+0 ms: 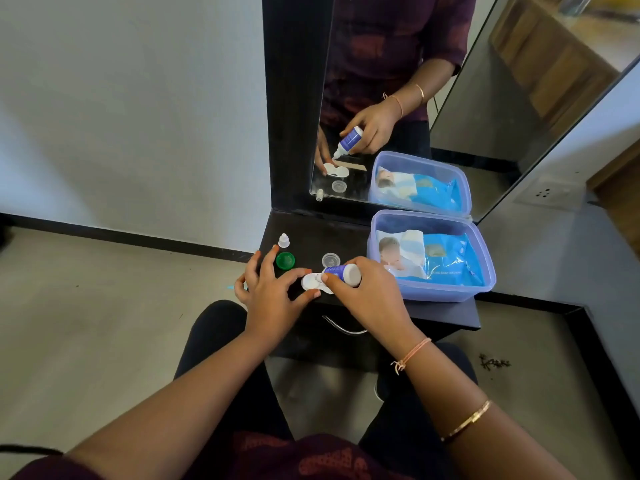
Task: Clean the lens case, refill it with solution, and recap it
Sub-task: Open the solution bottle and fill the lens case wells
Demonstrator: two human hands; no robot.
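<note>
The white lens case [311, 282] lies uncapped near the front of the small dark table [346, 237]. My left hand [273, 292] pinches the case's left well between thumb and forefinger. My right hand [367, 292] grips the blue-and-white solution bottle [341, 273], tipped over with its nozzle pointing down at the case. A green cap [285, 260] and a clear cap [330, 260] rest on the table behind the case. The bottle's small white cap [283, 240] stands farther back.
A lilac plastic box [485, 271] holding a blue wipes pack [446, 261] fills the table's right side. A mirror [398, 98] stands behind and reflects the hands. My dark-trousered knees are under the table front; tiled floor lies on both sides.
</note>
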